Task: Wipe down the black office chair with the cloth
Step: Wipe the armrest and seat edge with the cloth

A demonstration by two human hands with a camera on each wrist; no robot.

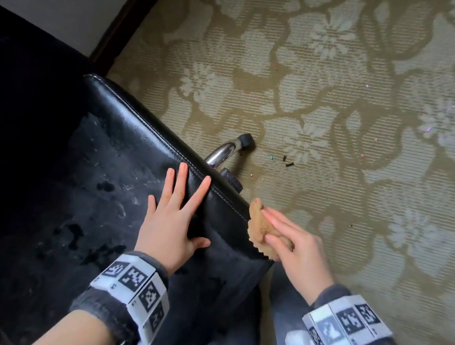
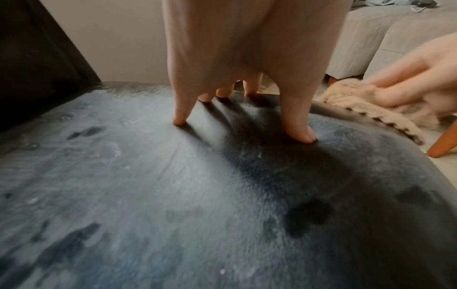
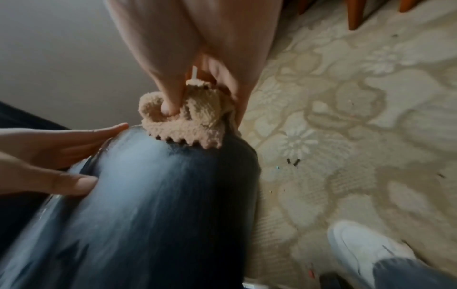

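Note:
The black office chair (image 1: 83, 171) fills the left of the head view; its worn seat shows pale scuffs and dark patches. My left hand (image 1: 178, 209) lies flat on the seat near its stitched leather edge, fingers spread and pressing down (image 2: 299, 135). A tan knitted cloth (image 1: 259, 230) sits bunched on the seat's right corner. My right hand (image 1: 278, 236) grips the cloth, thumb dug into its folds (image 3: 170, 109), and holds it against the chair's edge (image 3: 173, 176). The cloth (image 2: 366, 103) appears blurred in the left wrist view.
A chrome base leg with a black castor (image 1: 231, 155) sticks out under the seat onto a beige floral carpet (image 1: 357, 108) with small crumbs (image 1: 287, 162). A wall with a dark skirting (image 1: 125, 16) lies far left. My white shoe (image 3: 366, 250), orange furniture legs (image 3: 356, 17), a grey sofa (image 2: 385, 39).

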